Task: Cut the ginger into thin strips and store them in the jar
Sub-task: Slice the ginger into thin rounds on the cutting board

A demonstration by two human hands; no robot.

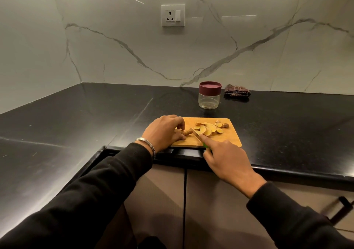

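That last ginger knob on the cutting board looks small, hard and roll-prone, so the left hand pins it with curled fingertips while the right hand grips the knife, forefinger along the spine, slices beside it, jar capped behind.

Left hand curled downward, right hand gripping, forefinger extended.

Slicing ginger on a board at the bench edge.
Left hand pins the ginger piece; right hand grips the knife beside cut slices.
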